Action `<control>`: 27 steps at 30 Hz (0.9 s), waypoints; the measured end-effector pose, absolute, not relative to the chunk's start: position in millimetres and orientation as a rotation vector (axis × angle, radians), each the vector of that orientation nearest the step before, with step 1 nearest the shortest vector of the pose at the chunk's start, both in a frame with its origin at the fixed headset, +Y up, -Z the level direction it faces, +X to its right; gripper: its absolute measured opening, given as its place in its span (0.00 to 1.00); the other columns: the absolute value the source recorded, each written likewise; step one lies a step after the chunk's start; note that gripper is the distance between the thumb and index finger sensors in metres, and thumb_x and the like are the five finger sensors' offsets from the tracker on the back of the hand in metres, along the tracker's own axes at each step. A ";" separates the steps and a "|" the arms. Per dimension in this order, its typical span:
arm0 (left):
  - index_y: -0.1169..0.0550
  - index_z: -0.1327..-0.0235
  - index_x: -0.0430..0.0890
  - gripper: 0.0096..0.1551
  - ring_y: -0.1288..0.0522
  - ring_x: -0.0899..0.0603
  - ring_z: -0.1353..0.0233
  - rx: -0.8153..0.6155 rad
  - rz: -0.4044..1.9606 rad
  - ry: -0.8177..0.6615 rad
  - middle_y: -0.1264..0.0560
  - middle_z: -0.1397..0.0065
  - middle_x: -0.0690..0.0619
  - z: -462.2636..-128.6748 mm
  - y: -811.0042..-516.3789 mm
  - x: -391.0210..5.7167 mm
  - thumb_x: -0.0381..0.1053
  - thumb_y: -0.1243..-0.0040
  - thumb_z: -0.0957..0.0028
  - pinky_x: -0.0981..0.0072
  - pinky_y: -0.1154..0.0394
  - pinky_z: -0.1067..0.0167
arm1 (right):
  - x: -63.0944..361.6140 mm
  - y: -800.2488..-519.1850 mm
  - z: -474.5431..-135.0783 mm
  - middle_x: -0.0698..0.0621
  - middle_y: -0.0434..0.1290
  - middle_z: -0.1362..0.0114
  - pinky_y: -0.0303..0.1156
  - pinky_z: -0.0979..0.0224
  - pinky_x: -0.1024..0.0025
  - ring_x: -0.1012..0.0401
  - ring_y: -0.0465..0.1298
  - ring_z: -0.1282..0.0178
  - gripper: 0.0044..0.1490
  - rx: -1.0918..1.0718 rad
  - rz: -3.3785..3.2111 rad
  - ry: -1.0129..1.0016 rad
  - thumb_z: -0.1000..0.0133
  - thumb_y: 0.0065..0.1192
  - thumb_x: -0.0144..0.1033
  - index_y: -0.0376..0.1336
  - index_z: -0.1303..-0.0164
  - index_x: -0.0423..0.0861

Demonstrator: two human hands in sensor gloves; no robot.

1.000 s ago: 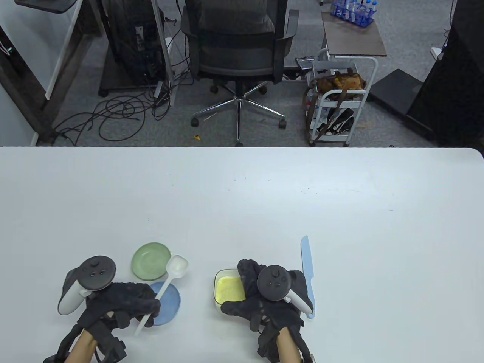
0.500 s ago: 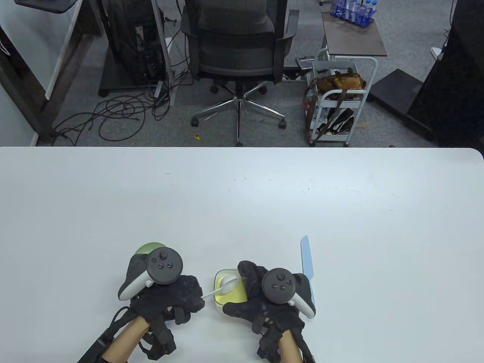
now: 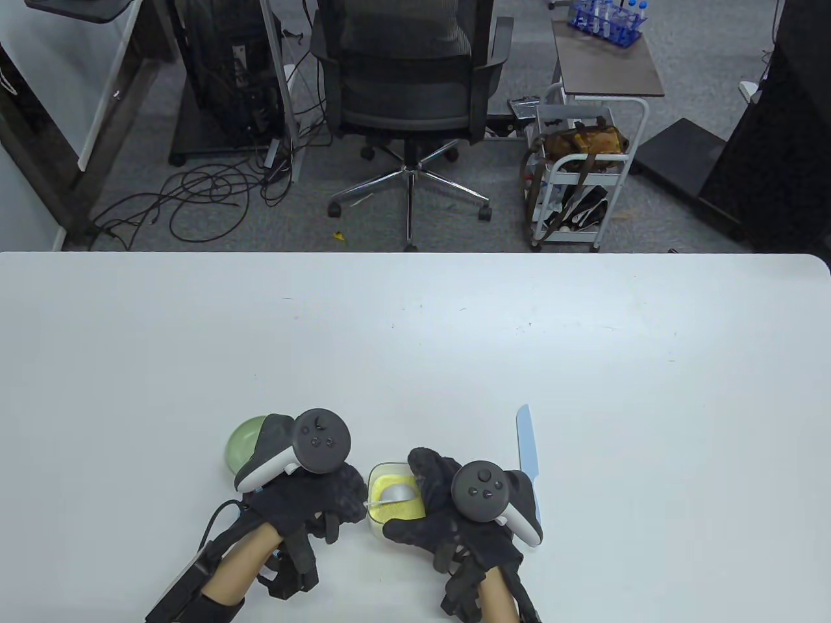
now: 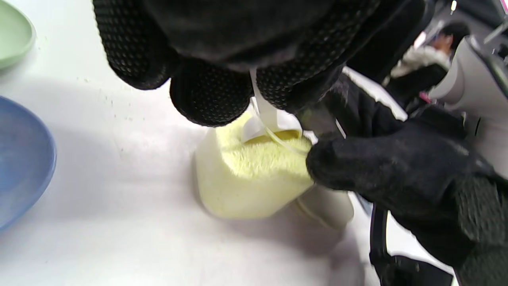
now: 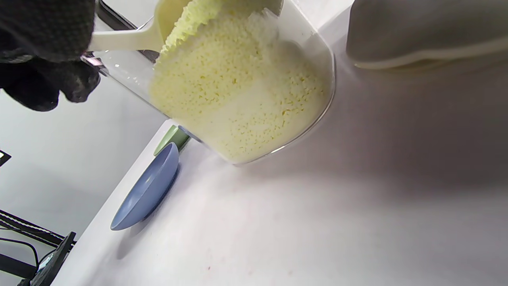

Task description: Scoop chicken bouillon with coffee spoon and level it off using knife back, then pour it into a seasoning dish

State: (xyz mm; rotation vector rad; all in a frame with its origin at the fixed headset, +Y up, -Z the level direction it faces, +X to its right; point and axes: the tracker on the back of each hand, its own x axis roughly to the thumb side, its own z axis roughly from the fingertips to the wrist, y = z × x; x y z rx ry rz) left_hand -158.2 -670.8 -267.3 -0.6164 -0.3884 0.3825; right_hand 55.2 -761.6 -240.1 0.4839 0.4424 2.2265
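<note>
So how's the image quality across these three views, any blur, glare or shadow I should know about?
Table view: sharp and evenly lit, soft glare on the table. Left wrist view: left hand close and dark, right hand blurred, the powder soft, a shadow beside the jar. Right wrist view: tilted, powder grains crisp, the spoon clear, a broad shadow on the table.

Left hand (image 3: pixel 311 503) holds the spoon (image 3: pixel 396 494), its bowl down in the yellow bouillon (image 3: pixel 396 513). Right hand (image 3: pixel 448 519) wraps the tub (image 3: pixel 376 472). Knife (image 3: pixel 529 454) lies on the surface (image 3: pixel 415 357), green dish (image 3: pixel 245 441) at left.
</note>
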 end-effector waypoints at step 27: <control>0.19 0.58 0.25 0.22 0.20 0.62 0.91 -0.950 0.882 -0.343 0.12 0.76 0.40 -278.0 -726.5 -188.9 0.45 0.37 0.49 0.69 0.18 0.68 | 54.5 -761.0 -238.0 0.41 0.31 0.16 0.18 0.25 0.35 0.37 0.32 0.18 0.68 0.446 2.231 0.452 0.50 0.68 0.62 0.27 0.24 0.50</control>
